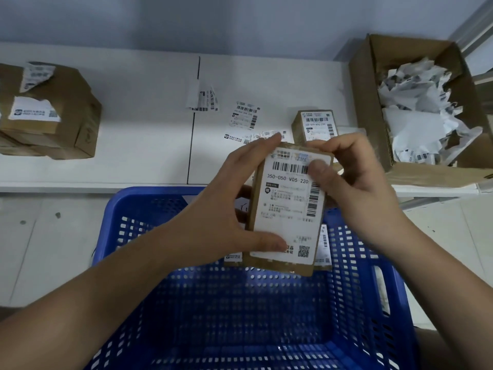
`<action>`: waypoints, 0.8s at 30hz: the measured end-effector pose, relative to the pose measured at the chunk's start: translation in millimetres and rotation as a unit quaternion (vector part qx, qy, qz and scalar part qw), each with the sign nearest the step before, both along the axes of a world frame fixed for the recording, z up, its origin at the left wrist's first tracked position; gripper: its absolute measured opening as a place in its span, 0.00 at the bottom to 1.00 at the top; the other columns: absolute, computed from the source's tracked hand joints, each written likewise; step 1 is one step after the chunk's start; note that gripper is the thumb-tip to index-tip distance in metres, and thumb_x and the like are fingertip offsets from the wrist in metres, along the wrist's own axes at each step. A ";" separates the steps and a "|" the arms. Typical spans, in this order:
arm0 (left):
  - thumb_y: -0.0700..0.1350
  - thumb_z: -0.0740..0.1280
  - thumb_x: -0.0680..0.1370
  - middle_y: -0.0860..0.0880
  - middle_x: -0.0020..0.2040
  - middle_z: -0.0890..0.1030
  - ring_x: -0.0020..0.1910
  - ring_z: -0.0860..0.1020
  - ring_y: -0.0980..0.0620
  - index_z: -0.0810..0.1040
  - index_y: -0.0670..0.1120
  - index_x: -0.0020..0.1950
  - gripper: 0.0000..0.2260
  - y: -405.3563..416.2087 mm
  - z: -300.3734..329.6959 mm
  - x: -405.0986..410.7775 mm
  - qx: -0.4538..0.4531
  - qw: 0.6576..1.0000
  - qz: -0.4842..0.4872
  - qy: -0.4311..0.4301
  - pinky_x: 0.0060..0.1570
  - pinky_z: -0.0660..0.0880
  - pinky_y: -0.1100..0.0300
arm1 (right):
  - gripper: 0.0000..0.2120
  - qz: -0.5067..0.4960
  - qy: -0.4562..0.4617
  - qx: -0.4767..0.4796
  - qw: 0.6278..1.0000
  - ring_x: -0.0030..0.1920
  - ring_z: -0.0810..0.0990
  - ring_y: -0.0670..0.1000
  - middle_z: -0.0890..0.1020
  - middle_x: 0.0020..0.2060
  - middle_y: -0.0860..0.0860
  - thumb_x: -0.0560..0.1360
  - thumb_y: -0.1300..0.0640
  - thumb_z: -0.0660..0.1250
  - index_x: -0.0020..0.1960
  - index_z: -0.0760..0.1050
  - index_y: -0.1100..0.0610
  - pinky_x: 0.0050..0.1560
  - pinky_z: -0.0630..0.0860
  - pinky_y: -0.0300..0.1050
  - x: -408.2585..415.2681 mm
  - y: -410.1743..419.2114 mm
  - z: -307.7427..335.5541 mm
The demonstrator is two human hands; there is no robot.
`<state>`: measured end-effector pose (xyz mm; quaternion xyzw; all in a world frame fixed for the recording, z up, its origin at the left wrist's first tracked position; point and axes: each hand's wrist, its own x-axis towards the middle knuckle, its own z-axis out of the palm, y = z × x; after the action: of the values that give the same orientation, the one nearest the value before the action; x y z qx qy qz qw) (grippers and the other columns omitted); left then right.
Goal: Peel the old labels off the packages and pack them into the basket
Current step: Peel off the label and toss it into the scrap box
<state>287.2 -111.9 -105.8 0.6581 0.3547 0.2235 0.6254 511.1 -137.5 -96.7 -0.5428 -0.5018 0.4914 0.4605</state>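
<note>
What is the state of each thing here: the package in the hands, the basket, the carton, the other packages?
Held package: label on, unpeeled.
Left hand: grips the package's left edge.
Right hand: thumb presses the label's top right corner.
Blue basket: holds a few packages at its far end.
Carton: open, holding crumpled labels.
Small package on the table: upright, labelled.
Left boxes: labels partly torn.

held package [286, 209] above basket [149, 206], table [144, 134] behind, stacked boxes [48, 110] left, scrap box [416, 108] right
</note>
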 end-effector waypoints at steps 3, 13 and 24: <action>0.45 0.84 0.64 0.74 0.73 0.57 0.69 0.72 0.60 0.54 0.74 0.76 0.55 1.6 1.4 -1.3 0.008 1.000 -0.012 0.008 0.49 0.83 0.60 | 0.07 -0.027 0.045 -0.022 0.998 0.43 0.85 0.48 0.86 0.47 0.48 0.77 0.52 0.65 0.47 0.70 0.55 0.34 0.81 0.43 0.4 3.4 4.6; 0.51 0.78 0.68 0.63 0.78 0.63 0.72 0.72 0.57 0.54 0.71 0.77 0.47 9.9 -6.4 0.7 0.051 0.994 0.088 -0.024 0.56 0.81 0.60 | 0.45 0.103 -0.044 -0.030 0.993 0.70 0.75 0.45 0.67 0.76 0.36 0.74 0.50 0.72 0.82 0.49 0.39 0.63 0.79 0.54 -12.0 -11.0 -11.0; 0.55 0.82 0.58 0.72 0.76 0.53 0.71 0.69 0.64 0.45 0.67 0.81 0.62 6.9 -0.5 -13.5 -0.009 0.999 0.035 0.006 0.51 0.82 0.60 | 0.49 0.216 0.071 -0.098 0.969 0.69 0.78 0.55 0.63 0.78 0.37 0.71 0.67 0.73 0.82 0.51 0.42 0.66 0.77 0.58 7.7 -9.5 4.0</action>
<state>273.7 -105.0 -106.4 0.6410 0.3835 0.2385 0.6206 518.8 -146.9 -92.7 -0.4277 -0.5226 0.6632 0.3227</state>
